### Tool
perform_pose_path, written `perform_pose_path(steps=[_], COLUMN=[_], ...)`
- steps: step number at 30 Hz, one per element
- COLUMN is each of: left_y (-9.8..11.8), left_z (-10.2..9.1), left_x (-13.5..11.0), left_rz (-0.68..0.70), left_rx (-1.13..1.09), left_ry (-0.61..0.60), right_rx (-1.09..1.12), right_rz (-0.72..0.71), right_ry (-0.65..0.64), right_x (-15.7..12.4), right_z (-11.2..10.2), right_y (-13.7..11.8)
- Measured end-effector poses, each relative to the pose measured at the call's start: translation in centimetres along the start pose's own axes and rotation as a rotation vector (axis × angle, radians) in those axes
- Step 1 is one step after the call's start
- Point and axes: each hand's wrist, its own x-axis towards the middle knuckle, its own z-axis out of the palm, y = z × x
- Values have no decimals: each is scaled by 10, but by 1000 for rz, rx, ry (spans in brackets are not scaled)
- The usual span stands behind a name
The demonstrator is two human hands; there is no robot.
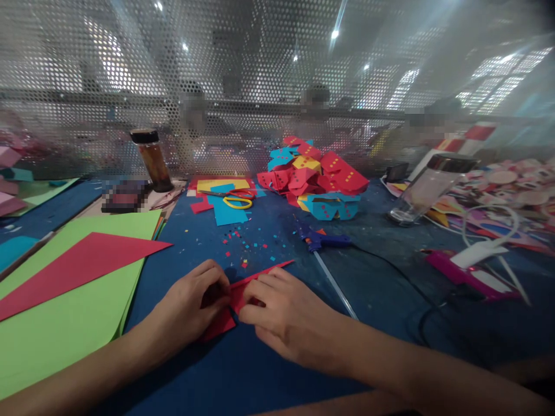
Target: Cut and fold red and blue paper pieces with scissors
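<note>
A piece of folded red paper [237, 296] lies on the blue table in front of me, partly covered by my fingers. My left hand [195, 300] pinches its left part, fingers curled and closed. With fingertips pressed together, my right hand [280, 306] grips the paper's right part, and a thin red edge sticks out beyond the fingers. Just past my hands, tiny red, blue and yellow paper bits [245, 245] are scattered. A blue hot glue gun [321, 238] with a clear glue stick [336, 283] rests right of them.
Green sheets [82, 346] with a red paper piece [82, 266] lie left. Scissors [238, 199] sit on coloured paper behind. Folded paper shapes [321, 173] are piled at the back, between two bottles. A pink power strip [472, 274] with cables lies right. Perforated metal closes off the back.
</note>
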Motion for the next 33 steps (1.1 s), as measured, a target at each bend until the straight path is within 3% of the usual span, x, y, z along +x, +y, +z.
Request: perform_pose_path(steps=[33], left_y=[-1], left_z=[0], left_x=[1], left_rz=[-5], left_rx=[-21], left_ry=[-8], right_rx=[22], right_rz=[44], right_ry=[-4], right_x=[4], right_z=[4], right_y=[-2])
